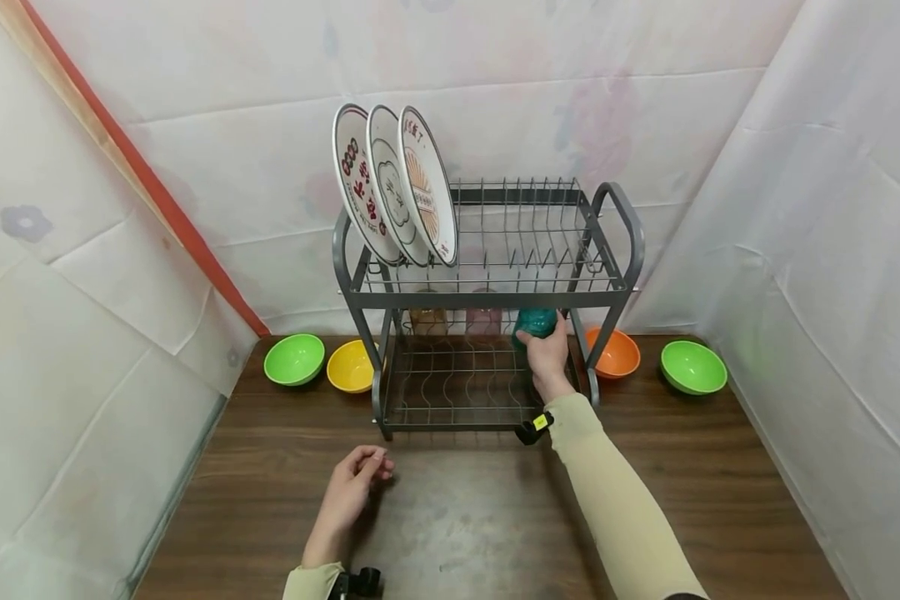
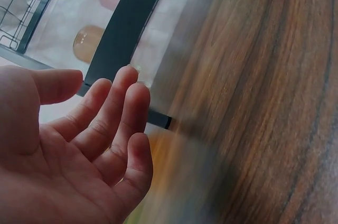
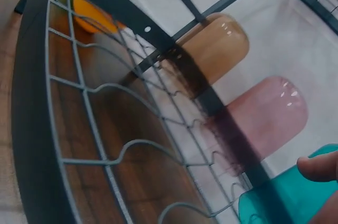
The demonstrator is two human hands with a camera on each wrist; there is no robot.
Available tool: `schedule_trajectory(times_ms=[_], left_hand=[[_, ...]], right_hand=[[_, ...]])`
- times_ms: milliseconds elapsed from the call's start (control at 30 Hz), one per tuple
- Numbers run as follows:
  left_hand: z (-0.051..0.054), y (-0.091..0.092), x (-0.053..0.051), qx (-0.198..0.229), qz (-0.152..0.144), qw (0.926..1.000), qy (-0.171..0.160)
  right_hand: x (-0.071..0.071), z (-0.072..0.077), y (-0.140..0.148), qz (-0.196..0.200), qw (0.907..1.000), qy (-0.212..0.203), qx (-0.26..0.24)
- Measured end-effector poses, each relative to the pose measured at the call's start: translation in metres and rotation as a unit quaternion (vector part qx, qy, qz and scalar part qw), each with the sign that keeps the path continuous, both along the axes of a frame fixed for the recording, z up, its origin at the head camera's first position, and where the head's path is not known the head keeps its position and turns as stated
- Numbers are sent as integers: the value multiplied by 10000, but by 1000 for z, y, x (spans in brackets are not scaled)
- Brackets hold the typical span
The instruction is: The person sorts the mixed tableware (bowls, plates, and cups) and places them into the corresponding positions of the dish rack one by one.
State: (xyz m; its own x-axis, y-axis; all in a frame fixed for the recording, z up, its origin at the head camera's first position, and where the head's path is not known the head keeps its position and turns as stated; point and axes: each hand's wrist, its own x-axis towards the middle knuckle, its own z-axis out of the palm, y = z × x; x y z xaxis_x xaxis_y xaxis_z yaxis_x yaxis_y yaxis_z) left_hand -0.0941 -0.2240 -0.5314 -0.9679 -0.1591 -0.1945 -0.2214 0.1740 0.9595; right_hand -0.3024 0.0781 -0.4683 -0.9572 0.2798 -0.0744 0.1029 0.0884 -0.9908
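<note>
Teal cup is in the right hand, thumb and fingers round it, near the bottom rack shelf's back right corner; the loose, empty left hand is farther away.

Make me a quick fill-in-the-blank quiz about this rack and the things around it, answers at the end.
The right hand grips the teal cup, while the left hand holds ____.
Between the teal cup and the brown cup is a ____ cup.
The number of plates on top of the rack is ____.
On the table, the yellow bowl sits nearest to a ____ bowl.
Missing words, in order: nothing, pink, three, green.
</note>
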Motion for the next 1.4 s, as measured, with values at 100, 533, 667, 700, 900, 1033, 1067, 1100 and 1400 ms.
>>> schedule_trajectory(times_ms=[100,533,667,700,900,1033,1067,1100,1400], left_hand=[[1,1,-1,-50,-17,10000,17],[0,18,-4,63,-4,10000,-41],[0,19,-5,121,-55,9999,-63],[1,19,-6,141,-66,9998,-86],[16,22,-4,124,-239,9995,-143],[0,22,-9,129,-266,9995,-92],[0,23,-10,129,-279,9995,-73],[0,23,-10,138,-286,9995,-52],[2,27,-9,138,-394,9991,-45]], right_hand=[[-5,-3,-2,-10,10000,-43,47],[-24,-9,-1,-101,9998,-2,185],[-20,-9,0,-162,9995,-101,232],[-18,-9,1,-156,9996,-144,202],[6,-10,3,-44,9996,-272,-84],[27,-5,0,86,9993,-276,-244],[33,-3,-1,117,9992,-240,-300],[39,-1,-1,147,9991,-207,-333],[93,0,-1,588,9963,183,-596]])
